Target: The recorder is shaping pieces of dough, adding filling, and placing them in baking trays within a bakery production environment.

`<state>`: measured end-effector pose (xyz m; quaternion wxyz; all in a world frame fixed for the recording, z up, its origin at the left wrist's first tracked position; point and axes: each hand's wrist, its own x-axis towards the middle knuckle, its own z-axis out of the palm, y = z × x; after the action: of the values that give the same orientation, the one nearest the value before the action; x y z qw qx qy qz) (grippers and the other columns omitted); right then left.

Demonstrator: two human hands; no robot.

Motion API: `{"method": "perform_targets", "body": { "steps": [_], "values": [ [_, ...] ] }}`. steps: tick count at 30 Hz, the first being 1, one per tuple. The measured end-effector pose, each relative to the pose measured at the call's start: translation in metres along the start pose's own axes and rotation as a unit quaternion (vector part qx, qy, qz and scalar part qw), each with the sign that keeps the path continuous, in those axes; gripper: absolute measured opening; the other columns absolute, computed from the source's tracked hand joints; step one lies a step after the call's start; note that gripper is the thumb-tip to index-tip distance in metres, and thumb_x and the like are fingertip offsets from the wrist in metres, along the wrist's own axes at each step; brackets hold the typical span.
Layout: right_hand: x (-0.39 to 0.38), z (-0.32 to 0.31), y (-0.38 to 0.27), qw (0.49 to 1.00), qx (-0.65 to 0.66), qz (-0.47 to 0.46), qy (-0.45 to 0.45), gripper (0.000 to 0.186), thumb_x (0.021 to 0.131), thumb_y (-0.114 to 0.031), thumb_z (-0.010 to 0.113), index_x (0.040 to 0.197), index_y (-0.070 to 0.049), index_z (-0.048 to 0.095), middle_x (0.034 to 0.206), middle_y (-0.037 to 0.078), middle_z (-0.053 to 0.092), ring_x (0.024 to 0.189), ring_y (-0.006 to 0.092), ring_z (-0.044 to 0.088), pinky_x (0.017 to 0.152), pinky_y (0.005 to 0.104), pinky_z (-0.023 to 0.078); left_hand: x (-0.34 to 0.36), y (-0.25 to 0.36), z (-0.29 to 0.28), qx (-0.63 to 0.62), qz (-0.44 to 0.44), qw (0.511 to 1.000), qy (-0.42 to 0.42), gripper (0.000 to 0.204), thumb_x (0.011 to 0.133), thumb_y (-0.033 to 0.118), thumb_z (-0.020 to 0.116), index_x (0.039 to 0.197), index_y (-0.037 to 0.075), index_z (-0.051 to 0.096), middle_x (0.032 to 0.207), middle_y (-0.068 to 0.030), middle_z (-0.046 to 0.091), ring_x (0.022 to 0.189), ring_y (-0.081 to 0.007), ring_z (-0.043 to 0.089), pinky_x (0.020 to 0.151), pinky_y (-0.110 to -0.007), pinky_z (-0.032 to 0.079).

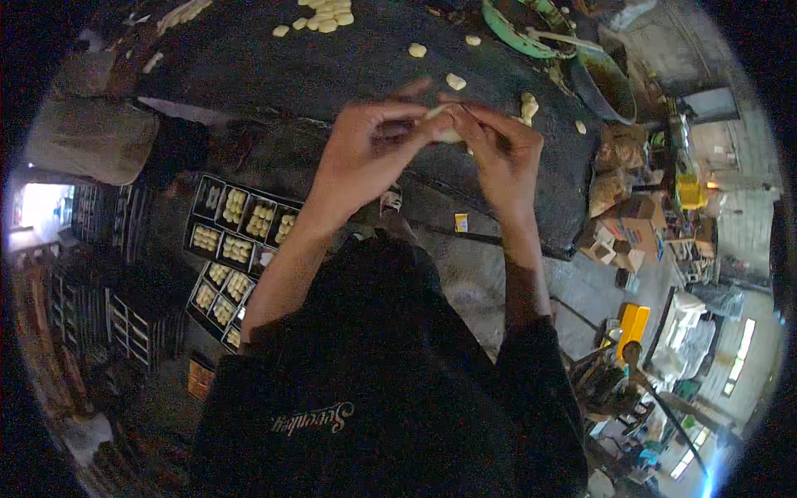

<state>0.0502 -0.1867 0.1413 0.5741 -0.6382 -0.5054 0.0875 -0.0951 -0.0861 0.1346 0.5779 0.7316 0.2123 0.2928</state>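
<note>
Over the near edge of a dark worktable, both hands come together on a small piece of pale dough. My left hand grips its left side between thumb and fingers, and some of those fingers are blurred. On the other side, my right hand pinches the dough with its fingers curled over the top. Fingers hide much of the piece. Just beyond the hands lies a loose dough lump, with another dough lump farther back. A small cluster of dough sits near my right hand.
A heap of dough pieces lies at the far side. Back right stand a green basin and a dark bowl. Black compartment trays of shaped dough are at lower left. Cardboard boxes and a yellow crate are right.
</note>
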Motion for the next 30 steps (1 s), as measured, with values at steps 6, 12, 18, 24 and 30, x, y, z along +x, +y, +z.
{"method": "perform_targets", "body": {
  "steps": [6,12,18,24,30],
  "values": [
    [0.026,-0.005,0.014,0.998,-0.059,0.005,-0.01,0.013,0.082,-0.001,0.069,0.094,-0.001,0.074,0.092,0.01,0.071,0.089,0.0115,0.064,0.082,0.0278,0.051,0.022,-0.018,0.027,-0.33,-0.105,0.936,0.058,0.024,0.089,0.007,0.067,0.11,-0.003,0.065,0.102,-0.0125,0.068,0.094,-0.0182,0.066,0.08,-0.029,0.056],
    [0.02,0.017,0.149,0.9,0.354,0.255,-0.006,0.037,0.093,-0.018,0.048,0.127,-0.007,0.058,0.098,0.007,0.064,0.086,0.0172,0.062,0.076,0.0291,0.051,0.078,-0.088,0.065,-0.212,-0.15,0.965,0.031,0.026,0.087,0.012,0.071,0.109,-0.002,0.067,0.097,-0.0123,0.069,0.086,-0.0153,0.066,0.075,-0.026,0.054],
    [0.028,-0.014,0.219,0.697,0.535,0.44,0.187,0.044,0.09,-0.014,0.063,0.128,0.003,0.05,0.123,0.015,0.057,0.107,0.0201,0.06,0.085,0.0317,0.052,0.132,-0.16,0.127,-0.136,-0.236,0.962,0.012,0.025,0.09,0.022,0.068,0.108,0.004,0.069,0.094,-0.0075,0.072,0.082,-0.0112,0.066,0.071,-0.024,0.052],
    [0.045,-0.086,0.235,0.965,-0.015,0.263,0.016,0.031,0.089,-0.003,0.064,0.117,0.006,0.055,0.115,0.016,0.063,0.104,0.0222,0.063,0.089,0.0331,0.051,0.183,-0.171,0.156,-0.012,-0.261,0.964,-0.048,0.044,0.092,0.04,0.062,0.117,0.003,0.065,0.096,-0.0121,0.072,0.089,-0.0136,0.068,0.074,-0.027,0.053],
    [0.042,-0.133,0.324,0.887,-0.125,0.34,-0.287,0.023,0.088,-0.01,0.068,0.108,0.0,0.064,0.1,0.011,0.07,0.093,0.0185,0.068,0.08,0.03,0.056,0.166,-0.232,0.144,0.021,-0.224,0.974,-0.008,0.049,0.093,0.032,0.064,0.132,0.003,0.052,0.108,-0.0179,0.069,0.1,-0.0199,0.067,0.08,-0.03,0.054]
  ]
}}
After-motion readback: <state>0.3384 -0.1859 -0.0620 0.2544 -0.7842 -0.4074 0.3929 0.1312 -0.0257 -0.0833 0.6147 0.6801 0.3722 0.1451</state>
